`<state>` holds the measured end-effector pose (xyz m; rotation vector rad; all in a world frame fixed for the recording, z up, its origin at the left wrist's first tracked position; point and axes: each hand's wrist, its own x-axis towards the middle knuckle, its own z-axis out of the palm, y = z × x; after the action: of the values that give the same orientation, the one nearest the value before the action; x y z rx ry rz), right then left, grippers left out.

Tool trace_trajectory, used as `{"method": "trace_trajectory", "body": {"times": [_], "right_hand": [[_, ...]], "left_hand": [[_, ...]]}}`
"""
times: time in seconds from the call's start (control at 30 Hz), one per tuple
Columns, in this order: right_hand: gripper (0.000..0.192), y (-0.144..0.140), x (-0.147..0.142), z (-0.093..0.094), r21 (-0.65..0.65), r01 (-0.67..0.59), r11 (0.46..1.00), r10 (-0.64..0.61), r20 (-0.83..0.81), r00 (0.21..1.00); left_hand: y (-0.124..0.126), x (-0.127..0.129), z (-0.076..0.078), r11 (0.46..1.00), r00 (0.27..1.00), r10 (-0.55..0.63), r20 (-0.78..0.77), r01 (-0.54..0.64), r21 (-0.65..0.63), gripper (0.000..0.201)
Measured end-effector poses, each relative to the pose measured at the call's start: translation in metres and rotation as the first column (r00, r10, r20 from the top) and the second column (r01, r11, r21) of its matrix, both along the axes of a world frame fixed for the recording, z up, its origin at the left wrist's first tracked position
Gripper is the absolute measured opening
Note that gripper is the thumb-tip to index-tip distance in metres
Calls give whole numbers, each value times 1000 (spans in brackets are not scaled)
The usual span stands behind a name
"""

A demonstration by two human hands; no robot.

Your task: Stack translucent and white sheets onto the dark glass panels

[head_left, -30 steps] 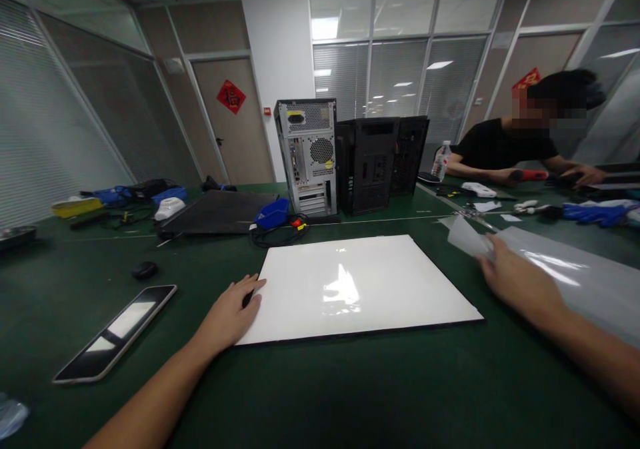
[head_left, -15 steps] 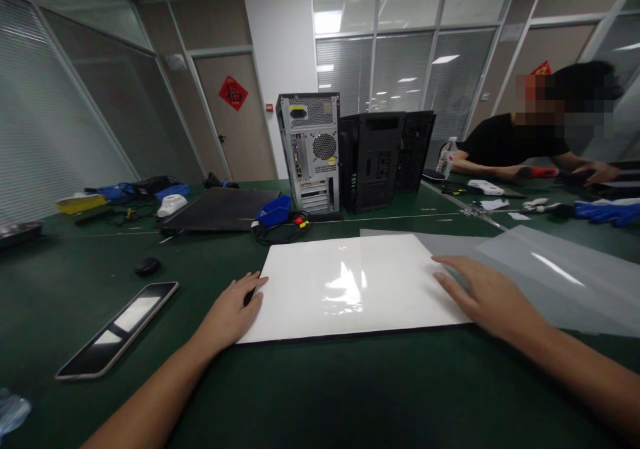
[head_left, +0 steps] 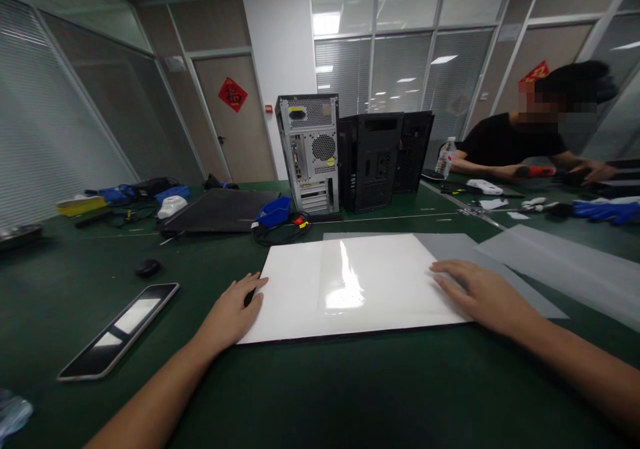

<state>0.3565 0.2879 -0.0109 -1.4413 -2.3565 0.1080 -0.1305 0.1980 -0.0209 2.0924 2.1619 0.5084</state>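
Fingers of the right hand [head_left: 487, 296] lie flat and spread, gripping nothing, pressed on a translucent film [head_left: 495, 269] where it overlaps the right edge of the white panel [head_left: 300, 296]; fingers of the left hand [head_left: 231, 310] rest loosely extended at the panel's left edge, palm on the green table [head_left: 320, 396], holding nothing. Change noted: a second ago the right hand pinched a film corner out to the right, clear of the panel; half a second ago film covered only the panel's right part; now the film's left edge reaches about the panel's middle, its glare streak sitting there. Judged meaning: the sheet is being drawn leftward over the panel while the left hand steadies it, with roughly the left half uncovered. Left hand and panel show no shift across the three views. Near left: phone [head_left: 120, 329], face up, well apart from the panel; beyond it a dark mouse [head_left: 149, 267]. Right: second film sheet [head_left: 565, 269] lying flat, apart from the first. Middle distance: blue tray [head_left: 273, 212] with black cable just behind the panel; flat dark side cover [head_left: 220, 210]. Farther: silver tower [head_left: 310, 152] and two black towers [head_left: 373, 159], upright, rears facing the camera. Far left: yellow and blue items, unclear. Far right: another person [head_left: 515, 146] seated at the table, hands among tools, a bottle [head_left: 443, 158] near the elbow.
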Motion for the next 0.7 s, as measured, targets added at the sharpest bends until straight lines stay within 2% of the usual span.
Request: {"method": "trace_trajectory", "body": {"times": [0.1,0.23,0.33,0.43,0.57,0.7], "right_hand": [[50,3,4,-3,-12,24,1000,-23,67,997],[46,-5,-5,1,-96,-121,988,119,-22,993],[43,-8,-7,2,-45,-169,985,168,-32,985],[44,-2,-2,-2,7,-135,991,135,32,990],[46,4,6,-4,-60,-131,990,134,58,989],[45,-1,2,-2,-134,-246,960,253,36,967]], "left_hand": [[0,0,0,1000,1000,-8,8,8,-6,54],[1,0,-1,1000,1000,-9,22,10,-5,54],[1,-1,-2,1000,999,-13,36,13,-5,54],[1,-3,-3,1000,999,-18,50,18,2,54],[1,-4,-5,1000,998,-16,60,16,8,54],[1,-2,-4,1000,999,-12,52,12,-10,56]]}}
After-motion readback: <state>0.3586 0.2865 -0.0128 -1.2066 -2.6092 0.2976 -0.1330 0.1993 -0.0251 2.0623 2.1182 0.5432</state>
